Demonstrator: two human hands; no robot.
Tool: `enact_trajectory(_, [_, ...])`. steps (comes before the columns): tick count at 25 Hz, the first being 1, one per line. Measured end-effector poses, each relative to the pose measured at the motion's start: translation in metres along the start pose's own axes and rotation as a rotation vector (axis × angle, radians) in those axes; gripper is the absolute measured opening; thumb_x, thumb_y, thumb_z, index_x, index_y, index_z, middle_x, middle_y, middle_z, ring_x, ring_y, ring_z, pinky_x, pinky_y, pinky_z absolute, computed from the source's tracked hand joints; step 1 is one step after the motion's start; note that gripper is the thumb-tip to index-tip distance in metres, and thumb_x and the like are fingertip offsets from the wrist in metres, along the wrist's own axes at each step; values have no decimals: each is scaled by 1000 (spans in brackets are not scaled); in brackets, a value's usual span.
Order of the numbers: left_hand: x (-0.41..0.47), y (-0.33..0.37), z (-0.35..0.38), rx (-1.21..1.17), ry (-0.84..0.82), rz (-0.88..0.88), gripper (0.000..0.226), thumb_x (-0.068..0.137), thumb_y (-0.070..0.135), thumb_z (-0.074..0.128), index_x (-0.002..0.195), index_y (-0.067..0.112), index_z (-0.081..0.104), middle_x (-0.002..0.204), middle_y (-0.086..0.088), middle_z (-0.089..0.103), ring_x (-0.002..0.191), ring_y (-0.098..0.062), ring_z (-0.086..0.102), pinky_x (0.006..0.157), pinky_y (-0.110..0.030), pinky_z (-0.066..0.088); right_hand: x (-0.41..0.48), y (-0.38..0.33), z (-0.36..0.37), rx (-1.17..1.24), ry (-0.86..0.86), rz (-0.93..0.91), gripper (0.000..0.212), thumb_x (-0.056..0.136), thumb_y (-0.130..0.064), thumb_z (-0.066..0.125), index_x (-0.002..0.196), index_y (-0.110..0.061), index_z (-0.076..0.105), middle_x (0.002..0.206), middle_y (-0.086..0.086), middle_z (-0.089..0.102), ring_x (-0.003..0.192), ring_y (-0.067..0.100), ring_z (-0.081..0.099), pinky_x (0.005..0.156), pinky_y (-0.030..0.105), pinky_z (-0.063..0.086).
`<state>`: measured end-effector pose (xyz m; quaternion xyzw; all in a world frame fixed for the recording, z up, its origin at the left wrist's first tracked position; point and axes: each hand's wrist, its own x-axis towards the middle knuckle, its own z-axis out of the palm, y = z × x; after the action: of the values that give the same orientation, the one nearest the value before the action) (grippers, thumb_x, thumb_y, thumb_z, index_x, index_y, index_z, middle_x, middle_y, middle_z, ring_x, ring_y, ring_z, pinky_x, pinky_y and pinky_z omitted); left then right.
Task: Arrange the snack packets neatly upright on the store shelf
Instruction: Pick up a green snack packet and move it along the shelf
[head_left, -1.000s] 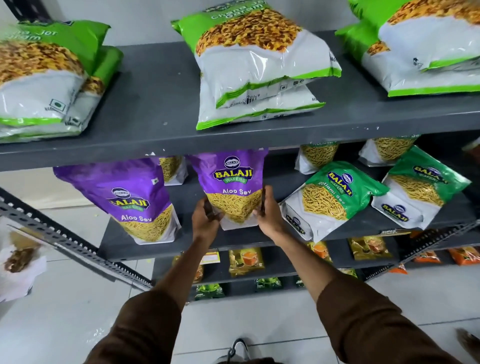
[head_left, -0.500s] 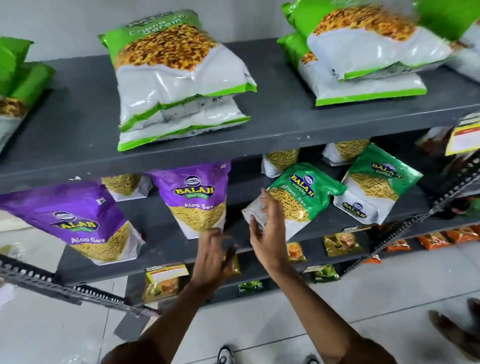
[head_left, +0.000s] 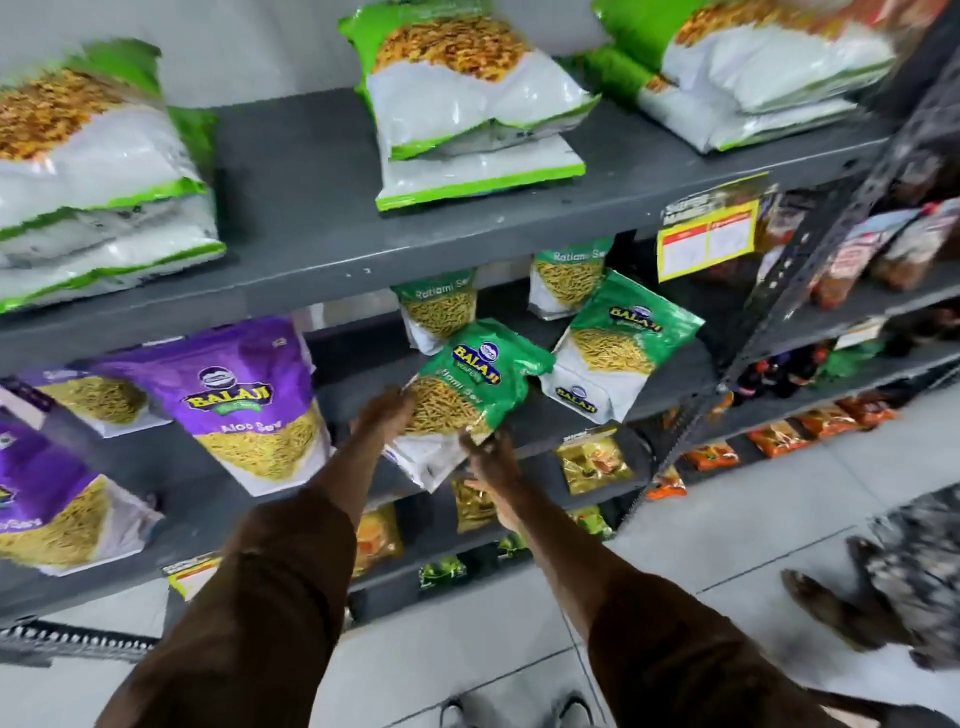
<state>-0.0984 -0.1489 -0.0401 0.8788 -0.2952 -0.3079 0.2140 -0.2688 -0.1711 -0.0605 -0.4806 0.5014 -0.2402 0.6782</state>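
Observation:
A green Balaji Ratlami Sev packet (head_left: 475, 387) leans tilted at the front of the grey middle shelf (head_left: 670, 382). My left hand (head_left: 382, 418) grips its left edge and my right hand (head_left: 491, 460) holds its lower right corner. To its right a second green packet (head_left: 621, 343) leans the same way. Two more green packets (head_left: 441, 309) stand upright behind them. To the left stands a purple Aloo Sev packet (head_left: 249, 400), with another purple one (head_left: 41, 493) at the far left.
Large green-and-white snack bags (head_left: 467, 109) lie flat in stacks on the top shelf (head_left: 311, 208). A yellow price tag (head_left: 709, 236) hangs from its edge. Small sachets (head_left: 592, 462) fill the lower shelves. Another person's feet (head_left: 831, 608) stand on the tiled floor at right.
Both hands left the purple Aloo Sev packet, moved right and took hold of the green Ratlami Sev packet. The view swung to the right.

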Motion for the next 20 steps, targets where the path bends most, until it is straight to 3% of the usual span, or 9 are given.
enact_trajectory(1, [-1, 2, 2, 19, -15, -19, 35, 100, 22, 43, 112, -1, 66, 121, -24, 66, 122, -39, 58, 99, -41, 50, -2, -1, 1, 26, -3, 3, 22, 90, -6, 66, 109, -6, 54, 137, 28, 54, 115, 36, 59, 103, 50, 46])
enact_trajectory(3, [-13, 5, 5, -62, -19, -52, 30, 97, 22, 49, 79, 5, 66, 91, -16, 69, 101, -34, 66, 68, -26, 47, -10, -2, -3, 36, 1, -59, 36, 90, 0, 64, 120, -3, 45, 127, 22, 58, 112, 27, 57, 94, 40, 49])
enact_trajectory(5, [-30, -1, 6, -251, 41, -103, 26, 91, 29, 62, 78, 6, 65, 83, -11, 63, 74, -23, 60, 55, -24, 38, -24, -4, -13, 0, -30, -108, 40, 91, 3, 59, 125, -8, 42, 113, 5, 60, 103, 20, 56, 79, 23, 51])
enact_trajectory(8, [-67, -18, 19, -491, 149, -69, 33, 83, 30, 74, 96, 0, 74, 87, -14, 72, 73, -25, 66, 65, -33, 52, -47, -17, -38, -105, -102, -138, 57, 94, 4, 50, 145, -15, 34, 124, 2, 60, 95, 14, 59, 69, 16, 52])
enact_trajectory(11, [-120, -31, 31, -589, 245, 55, 28, 82, 28, 75, 88, 1, 74, 87, -23, 75, 74, -29, 68, 69, -45, 57, -71, -33, -54, -140, -162, -203, 70, 91, 14, 47, 151, -19, 30, 137, 4, 58, 110, 12, 57, 92, 33, 53])
enact_trajectory(13, [-153, -40, 43, -536, 366, 141, 28, 80, 28, 76, 80, 1, 68, 81, -27, 71, 63, -21, 56, 57, -40, 52, -88, -33, -66, -118, -211, -240, 74, 88, 22, 44, 151, -13, 30, 138, 8, 54, 118, 15, 49, 96, 29, 47])
enact_trajectory(15, [-184, -47, 58, -536, 439, 183, 27, 78, 24, 78, 80, 1, 65, 78, -28, 69, 60, -28, 56, 56, -39, 50, -107, -26, -79, -111, -246, -251, 77, 85, 27, 41, 150, -12, 31, 142, 6, 52, 122, 15, 48, 91, 19, 46])
enact_trajectory(17, [-211, -50, 70, -592, 441, 201, 30, 78, 20, 79, 89, -4, 64, 83, -32, 67, 72, -42, 63, 65, -55, 56, -124, -16, -94, -121, -262, -262, 79, 84, 27, 40, 147, -21, 37, 144, 1, 52, 125, 10, 50, 93, 19, 49])
enact_trajectory(20, [-238, -52, 82, -605, 498, 227, 34, 77, 22, 80, 92, -2, 61, 84, -32, 64, 75, -46, 63, 64, -63, 53, -140, -4, -110, -65, -276, -248, 82, 83, 28, 36, 125, -41, 48, 129, -25, 56, 113, -9, 56, 89, 16, 52])
